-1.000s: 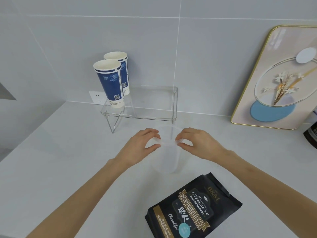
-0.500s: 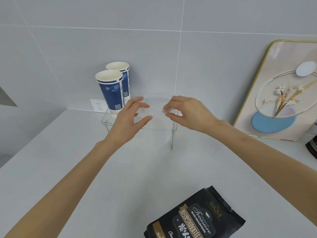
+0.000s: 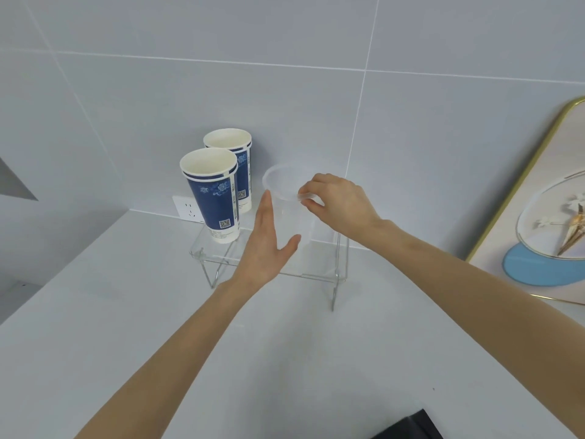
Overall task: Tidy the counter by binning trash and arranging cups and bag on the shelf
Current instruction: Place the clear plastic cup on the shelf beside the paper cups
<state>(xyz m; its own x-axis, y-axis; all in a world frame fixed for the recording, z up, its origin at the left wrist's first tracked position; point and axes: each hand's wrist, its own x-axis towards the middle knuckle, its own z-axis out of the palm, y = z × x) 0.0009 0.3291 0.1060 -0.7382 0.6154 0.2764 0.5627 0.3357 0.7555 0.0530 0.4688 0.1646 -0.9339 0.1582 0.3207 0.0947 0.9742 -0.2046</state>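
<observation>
A clear plastic cup stands upright on the clear acrylic shelf, right of two blue-and-white paper cups. My right hand pinches the clear cup's rim at its right side. My left hand is flat with fingers straight, its palm against the cup's left side, the thumb below the cup's base. A corner of the black coffee bag shows at the bottom edge on the white counter.
A gold-framed picture leans against the tiled wall at the right. A white wall socket sits behind the shelf's left end. The counter's left edge drops off at the far left.
Both hands carried the clear cup from the counter up onto the shelf beside the paper cups. My left hand has flattened out against its side. The view tilted upward, so the bag mostly left the frame.
</observation>
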